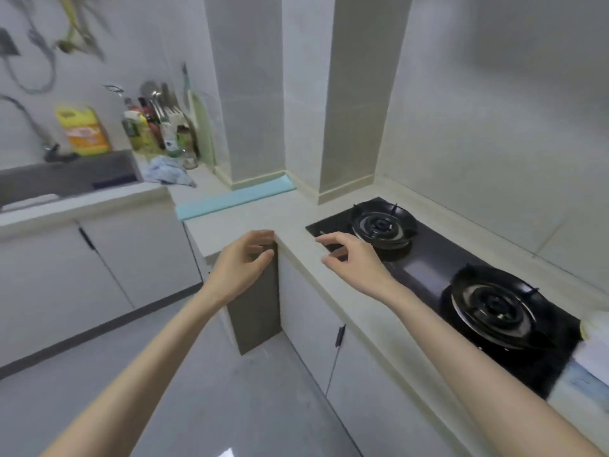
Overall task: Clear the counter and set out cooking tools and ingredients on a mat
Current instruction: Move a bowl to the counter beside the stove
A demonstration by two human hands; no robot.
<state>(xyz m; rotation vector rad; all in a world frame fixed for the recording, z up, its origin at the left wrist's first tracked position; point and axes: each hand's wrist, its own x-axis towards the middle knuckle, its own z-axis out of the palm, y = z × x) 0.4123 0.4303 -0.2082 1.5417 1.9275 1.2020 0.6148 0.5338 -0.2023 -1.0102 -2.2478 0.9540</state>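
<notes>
The pale stone counter (230, 225) runs around an inner corner. My left hand (245, 260) hovers at the counter's front corner, fingers curled apart and holding nothing. My right hand (351, 255) hangs over the counter edge beside the black gas hob (425, 262), fingers spread and empty. A light blue mat strip (230, 199) lies along the step between the two counter levels. Bottles and a utensil holder (155, 127) are clustered at the back left by the wall, with a crumpled blue cloth (168, 173) in front of them.
A dark sink (69, 179) with a tap sits at the left, a yellow bottle (84, 130) behind it. The hob has two burners (380, 224), (494, 305). White items (593, 344) lie at the right edge. Tiled pillars stand at the back. Cabinet doors (131, 258) are below.
</notes>
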